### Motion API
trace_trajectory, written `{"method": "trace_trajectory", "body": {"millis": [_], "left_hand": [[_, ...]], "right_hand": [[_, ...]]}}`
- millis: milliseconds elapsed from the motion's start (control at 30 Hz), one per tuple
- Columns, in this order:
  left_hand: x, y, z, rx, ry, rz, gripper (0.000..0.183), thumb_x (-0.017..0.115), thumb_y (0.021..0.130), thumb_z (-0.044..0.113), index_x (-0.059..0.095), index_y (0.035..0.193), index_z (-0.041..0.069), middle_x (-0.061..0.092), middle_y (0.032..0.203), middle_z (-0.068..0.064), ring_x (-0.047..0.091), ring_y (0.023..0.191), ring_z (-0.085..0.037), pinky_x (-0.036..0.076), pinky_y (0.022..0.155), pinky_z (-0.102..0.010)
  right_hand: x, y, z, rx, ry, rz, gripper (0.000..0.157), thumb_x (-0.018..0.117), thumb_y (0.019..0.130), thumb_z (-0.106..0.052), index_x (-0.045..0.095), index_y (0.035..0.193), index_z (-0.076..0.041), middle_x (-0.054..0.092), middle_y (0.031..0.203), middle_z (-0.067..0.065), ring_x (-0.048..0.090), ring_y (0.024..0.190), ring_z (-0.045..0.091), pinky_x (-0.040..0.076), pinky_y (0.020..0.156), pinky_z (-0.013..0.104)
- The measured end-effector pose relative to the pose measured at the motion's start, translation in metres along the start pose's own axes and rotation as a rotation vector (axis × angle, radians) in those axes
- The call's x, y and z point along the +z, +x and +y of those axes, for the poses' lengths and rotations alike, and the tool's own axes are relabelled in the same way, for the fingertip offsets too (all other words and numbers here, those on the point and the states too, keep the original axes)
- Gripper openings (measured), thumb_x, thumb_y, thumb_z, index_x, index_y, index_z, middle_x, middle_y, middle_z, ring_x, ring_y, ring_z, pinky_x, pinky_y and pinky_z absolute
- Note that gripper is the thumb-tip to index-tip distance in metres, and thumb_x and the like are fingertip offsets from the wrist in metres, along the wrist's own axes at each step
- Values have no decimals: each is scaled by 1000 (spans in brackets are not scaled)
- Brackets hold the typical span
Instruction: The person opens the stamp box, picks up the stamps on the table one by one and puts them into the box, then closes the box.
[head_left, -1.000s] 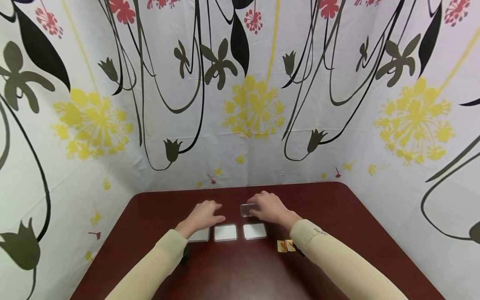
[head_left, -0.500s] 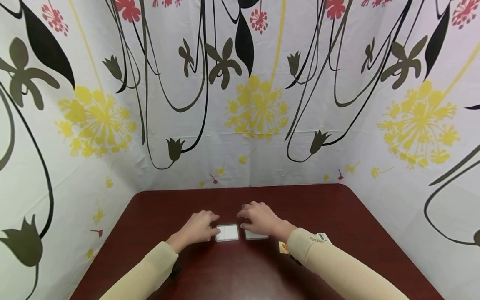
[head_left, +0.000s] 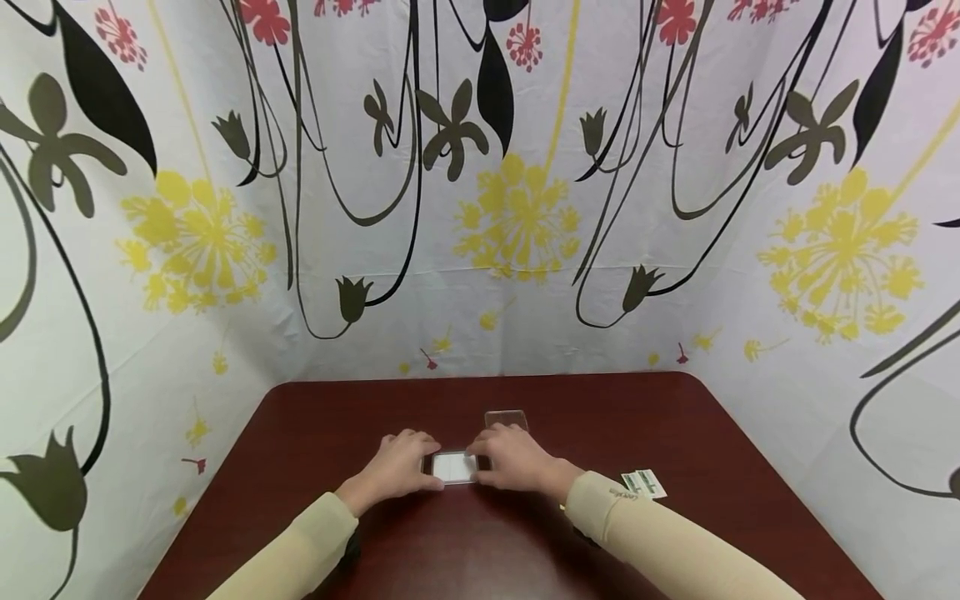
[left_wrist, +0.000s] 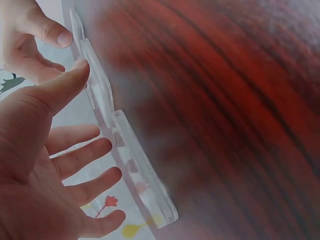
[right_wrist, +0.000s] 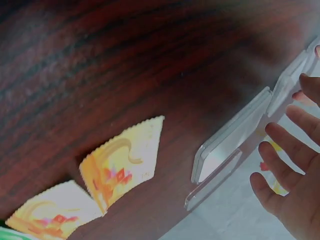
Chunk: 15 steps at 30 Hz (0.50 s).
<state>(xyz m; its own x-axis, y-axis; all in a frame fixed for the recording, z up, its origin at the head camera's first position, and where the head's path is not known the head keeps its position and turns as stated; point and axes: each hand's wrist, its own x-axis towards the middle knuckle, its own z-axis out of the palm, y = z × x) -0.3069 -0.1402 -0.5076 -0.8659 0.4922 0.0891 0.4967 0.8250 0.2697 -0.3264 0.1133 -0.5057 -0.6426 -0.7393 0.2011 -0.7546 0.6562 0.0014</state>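
Observation:
A small clear plastic case [head_left: 454,468] with a white inside lies flat on the table between both hands. My left hand [head_left: 399,467] spans its left end, thumb toward the near edge and index finger toward the far edge. In the left wrist view the thumb [left_wrist: 80,70] overlaps the case's edge while the other fingers extend loosely. At the right end is my right hand [head_left: 513,458], its fingers spread in the right wrist view. A second case [left_wrist: 145,172] lies under the left hand's reach, and a third case [right_wrist: 232,135] beside the right fingers.
A clear, flat plastic piece [head_left: 506,418] lies behind the right hand. Green-and-white paper pieces [head_left: 643,483] rest right of the right wrist. Two orange-yellow stamps [right_wrist: 125,160] with toothed edges lie near the right forearm. Flower-printed fabric [head_left: 517,317] borders the dark red table [head_left: 600,400].
My right hand has let go of the clear plastic piece at the back and moved nearer and left, to the middle case. The left hand has come slightly nearer, to that case's left end.

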Motion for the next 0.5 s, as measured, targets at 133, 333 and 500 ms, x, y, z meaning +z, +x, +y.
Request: {"method": "trace_trajectory", "body": {"millis": [133, 333, 500], "left_hand": [[4, 3, -2, 2, -6, -14, 71, 81, 80, 54, 67, 132, 8, 60, 126, -9, 54, 115, -32, 38, 95, -62], [8, 7, -4, 6, -3, -37, 68, 83, 78, 54, 70, 127, 9, 58, 113, -2, 52, 102, -24, 40, 89, -56], [8, 12, -5, 33, -20, -43, 57, 85, 78, 50, 74, 120, 12, 56, 107, 2, 50, 96, -19, 41, 84, -50]], "right_hand": [[5, 2, -1, 13, -2, -12, 37, 76, 87, -47, 75, 118, -26, 68, 114, -11, 58, 100, 14, 48, 77, 39], [10, 4, -4, 13, 19, -32, 35, 76, 87, -47, 74, 116, -28, 68, 114, -11, 58, 102, 14, 46, 78, 40], [9, 4, -6, 14, 8, -35, 33, 78, 87, -44, 74, 116, -28, 68, 112, -11, 58, 97, 12, 44, 75, 36]]}}
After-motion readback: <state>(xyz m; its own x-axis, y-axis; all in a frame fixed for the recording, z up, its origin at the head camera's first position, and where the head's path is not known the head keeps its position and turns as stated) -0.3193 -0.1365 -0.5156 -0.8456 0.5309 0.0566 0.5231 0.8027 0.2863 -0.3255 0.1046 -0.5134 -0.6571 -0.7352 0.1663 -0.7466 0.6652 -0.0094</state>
